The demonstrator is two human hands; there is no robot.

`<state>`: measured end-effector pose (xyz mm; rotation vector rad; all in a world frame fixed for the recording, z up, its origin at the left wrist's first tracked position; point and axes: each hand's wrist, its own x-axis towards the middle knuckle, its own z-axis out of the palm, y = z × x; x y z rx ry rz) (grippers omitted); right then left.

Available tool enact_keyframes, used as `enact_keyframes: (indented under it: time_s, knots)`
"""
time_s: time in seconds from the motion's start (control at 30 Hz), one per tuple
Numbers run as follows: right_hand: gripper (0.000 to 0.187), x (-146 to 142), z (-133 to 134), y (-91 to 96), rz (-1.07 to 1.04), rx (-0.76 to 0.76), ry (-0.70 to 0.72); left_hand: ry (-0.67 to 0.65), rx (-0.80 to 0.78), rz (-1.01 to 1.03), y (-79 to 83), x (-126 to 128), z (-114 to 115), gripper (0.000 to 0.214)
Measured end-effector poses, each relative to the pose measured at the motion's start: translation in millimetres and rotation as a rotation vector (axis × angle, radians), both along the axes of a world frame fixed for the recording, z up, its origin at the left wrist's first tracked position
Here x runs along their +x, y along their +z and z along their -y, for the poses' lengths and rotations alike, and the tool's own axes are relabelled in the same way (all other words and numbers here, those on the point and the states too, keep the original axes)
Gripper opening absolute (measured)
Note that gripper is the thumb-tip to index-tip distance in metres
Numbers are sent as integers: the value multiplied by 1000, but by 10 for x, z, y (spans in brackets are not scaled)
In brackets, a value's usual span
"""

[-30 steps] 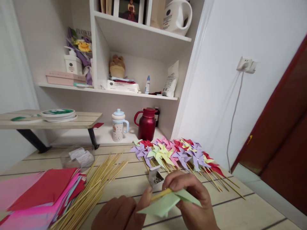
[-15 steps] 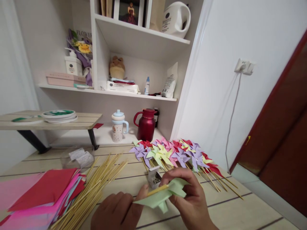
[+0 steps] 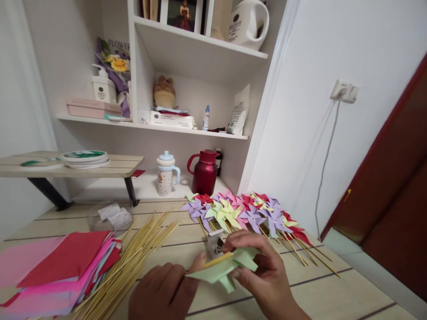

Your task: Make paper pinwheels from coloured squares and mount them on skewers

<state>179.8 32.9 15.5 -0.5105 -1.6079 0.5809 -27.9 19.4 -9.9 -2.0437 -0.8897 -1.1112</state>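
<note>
Low in the head view, my right hand (image 3: 262, 266) is closed on a light green paper pinwheel (image 3: 220, 272), with thumb below and fingers over its folded centre. A thin wooden stick (image 3: 217, 259) lies along the pinwheel's back; its lower length runs into my left hand (image 3: 163, 289), which is curled round it, thumb raised beside the paper. Fingers hide the spot where stick and paper meet. Just behind the pinwheel stands a small white open box (image 3: 213, 238) with small dark and shiny pieces inside.
Finished paper pinwheels (image 3: 240, 213) on sticks lie in a heap at the back right. Loose wooden sticks (image 3: 133, 260) and coloured paper sheets (image 3: 63, 258) cover the left. A clear container (image 3: 111, 216), a speckled cup (image 3: 165, 178) and a red jug (image 3: 204, 173) stand further back.
The view has shifted slightly. Both hands keep their hold on the pinwheel and stick; my right thumb has moved a little along the paper's underside.
</note>
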Motion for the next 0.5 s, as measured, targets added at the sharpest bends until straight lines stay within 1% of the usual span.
enact_keyframes:
  time_s: [0.1,0.33,0.43,0.5]
  knots:
    - [21,-1,1,22,38,-1,-1,4,9,-7,9,-3,-3,28]
    - [13,-22,0,68,13,35,-51,-3,7,-9,6,18,22,28]
    - [11,-21,5,64,19,57,-59,-15,33,-15,-7,27,20,28]
    - [12,-14,10,47,21,61,-65,-19,41,-16,-9,29,19,28]
